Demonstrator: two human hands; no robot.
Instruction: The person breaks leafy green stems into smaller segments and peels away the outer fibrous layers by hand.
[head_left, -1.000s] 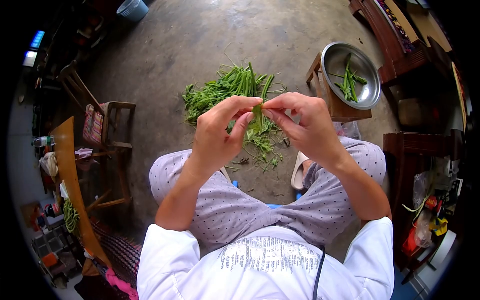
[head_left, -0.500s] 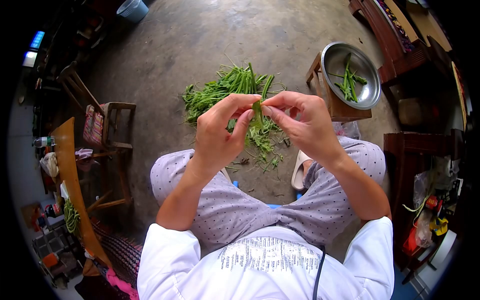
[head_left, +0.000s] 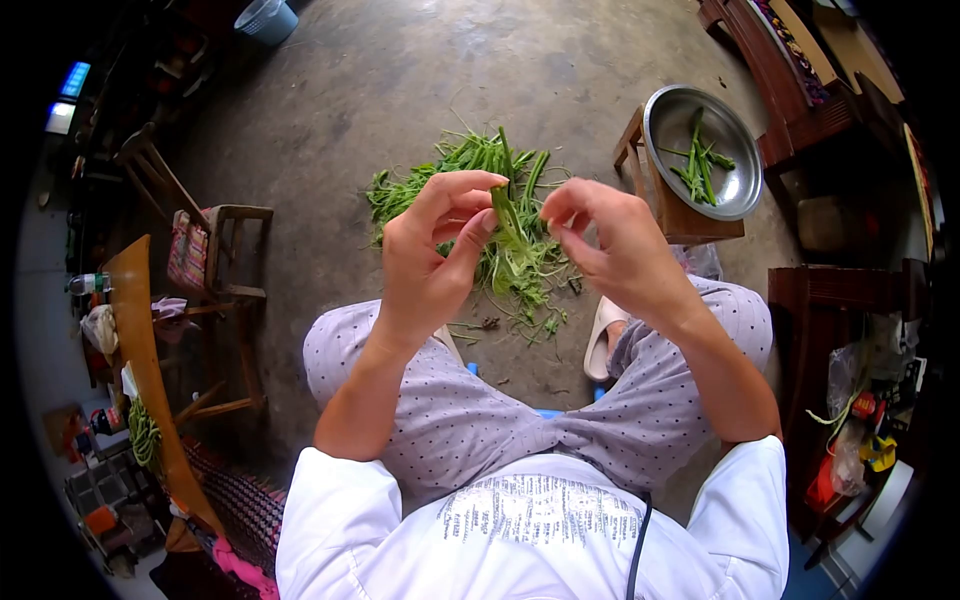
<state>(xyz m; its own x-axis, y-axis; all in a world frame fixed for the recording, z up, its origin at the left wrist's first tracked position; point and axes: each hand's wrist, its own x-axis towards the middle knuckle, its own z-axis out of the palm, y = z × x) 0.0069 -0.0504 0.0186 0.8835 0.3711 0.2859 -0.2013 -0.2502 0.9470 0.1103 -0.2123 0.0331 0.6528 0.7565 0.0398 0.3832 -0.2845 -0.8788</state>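
My left hand (head_left: 432,255) pinches a green vegetable stem (head_left: 501,205) between thumb and fingertips; leafy parts hang below it. A little to the right, my right hand (head_left: 618,238) has its thumb and fingers closed together, apart from the stem. Whatever it may hold is too small to make out. Beneath both hands, a pile of leafy green vegetables (head_left: 408,200) with long stems lies on the floor, partly hidden by my left hand.
A steel basin (head_left: 742,186) with several green stems (head_left: 706,165) stands on a wooden stool (head_left: 690,225) at the right. A wooden chair (head_left: 240,212) is at the left, beside a wooden tabletop edge (head_left: 150,370). A blue bucket (head_left: 268,22) sits farther back.
My hands have come apart. The right hand has moved slightly right and away from the stem, while the left hand has shifted slightly left, still pinching it.
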